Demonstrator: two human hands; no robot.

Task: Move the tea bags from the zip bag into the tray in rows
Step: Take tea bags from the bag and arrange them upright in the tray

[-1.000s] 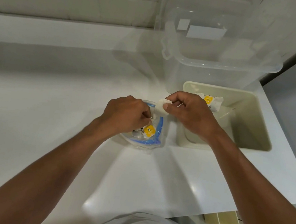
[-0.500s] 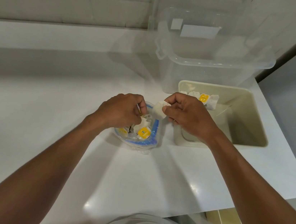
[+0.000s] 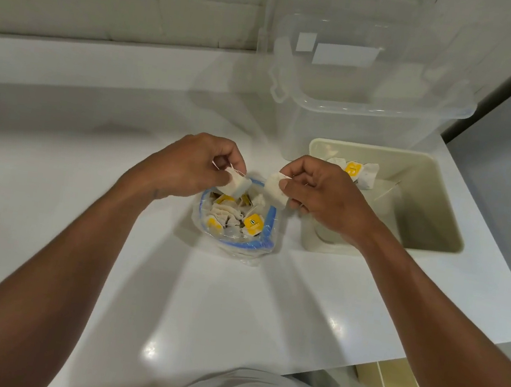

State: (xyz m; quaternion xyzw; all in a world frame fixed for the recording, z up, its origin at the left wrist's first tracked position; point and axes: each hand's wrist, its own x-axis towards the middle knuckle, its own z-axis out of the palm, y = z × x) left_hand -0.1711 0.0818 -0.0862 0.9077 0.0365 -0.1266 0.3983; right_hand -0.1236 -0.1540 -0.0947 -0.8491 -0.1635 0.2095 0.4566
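A clear zip bag [image 3: 267,227] with a blue seal stands open on the white counter, holding several tea bags with yellow tags. Just above its mouth, my left hand [image 3: 193,165] pinches one white tea bag [image 3: 236,185]. My right hand [image 3: 322,192] pinches a second white tea bag [image 3: 275,190] close beside it. A thin string runs near the left tea bag. To the right sits the cream tray [image 3: 442,198], with a few tea bags [image 3: 362,173] at its far left corner.
A large clear plastic storage box [image 3: 359,86] stands behind the tray against the tiled wall. The counter's right edge drops off beside the tray. A cream container [image 3: 391,386] sits below the counter's front edge at lower right.
My left hand has risen out of the zip bag with a tea bag pinched in it. The right hand's tea bag stays near the bag's mouth, now apart from the left one.
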